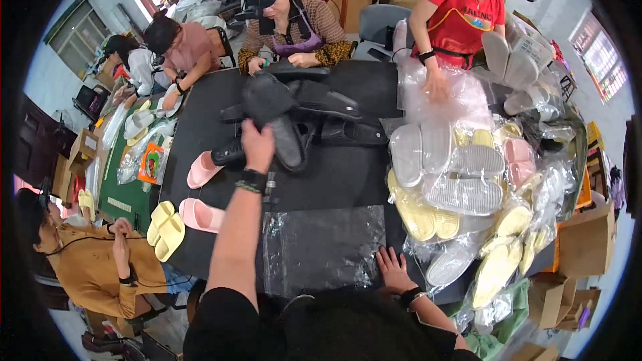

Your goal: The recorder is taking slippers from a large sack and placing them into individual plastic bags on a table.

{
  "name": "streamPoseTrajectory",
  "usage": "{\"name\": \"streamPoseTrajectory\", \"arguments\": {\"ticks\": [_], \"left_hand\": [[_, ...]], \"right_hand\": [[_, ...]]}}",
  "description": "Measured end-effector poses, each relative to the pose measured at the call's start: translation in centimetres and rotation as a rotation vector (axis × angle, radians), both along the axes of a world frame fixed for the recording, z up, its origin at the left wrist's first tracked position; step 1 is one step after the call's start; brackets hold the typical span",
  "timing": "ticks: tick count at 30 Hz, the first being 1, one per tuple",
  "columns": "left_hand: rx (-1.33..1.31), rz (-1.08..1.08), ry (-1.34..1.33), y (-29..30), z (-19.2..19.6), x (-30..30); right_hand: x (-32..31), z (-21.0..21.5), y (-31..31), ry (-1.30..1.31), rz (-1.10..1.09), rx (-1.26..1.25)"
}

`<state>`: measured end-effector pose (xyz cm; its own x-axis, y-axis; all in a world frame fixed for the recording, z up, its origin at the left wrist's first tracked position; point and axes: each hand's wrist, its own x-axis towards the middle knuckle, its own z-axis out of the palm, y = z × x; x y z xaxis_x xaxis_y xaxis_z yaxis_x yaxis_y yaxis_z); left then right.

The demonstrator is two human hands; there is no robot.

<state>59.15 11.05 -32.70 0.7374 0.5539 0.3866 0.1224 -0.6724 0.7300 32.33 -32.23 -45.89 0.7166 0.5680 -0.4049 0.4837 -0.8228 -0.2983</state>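
Observation:
My left hand reaches forward over the black table, closed on a black slipper at the near side of a loose pile. Another black slipper sits just beyond my fingers, which are partly hidden. More black slippers lie behind and to the right. My right hand rests flat with fingers spread, at the right edge of a clear plastic bag laid out in front of me. Two pink slippers and a pair of yellow slippers stand left of my forearm.
Bagged grey slippers and yellow slippers heap up at the right. A co-worker in red handles clear bags there; another sits across the table. People work beside a green table at left. Cardboard boxes stand far right.

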Motion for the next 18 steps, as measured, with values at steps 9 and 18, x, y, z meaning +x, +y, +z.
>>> {"name": "streamPoseTrajectory", "arguments": {"ticks": [9, 18], "left_hand": [[-0.117, 0.445, -0.253, 20.5, -0.8, -15.0], [-0.826, 0.760, 0.132, 27.6, -14.8, -29.5]], "right_hand": [[-0.3, -0.1, -0.6, 0.014, 0.008, -0.008], [0.2, -0.9, 0.5, 0.002, 0.047, 0.063]]}}
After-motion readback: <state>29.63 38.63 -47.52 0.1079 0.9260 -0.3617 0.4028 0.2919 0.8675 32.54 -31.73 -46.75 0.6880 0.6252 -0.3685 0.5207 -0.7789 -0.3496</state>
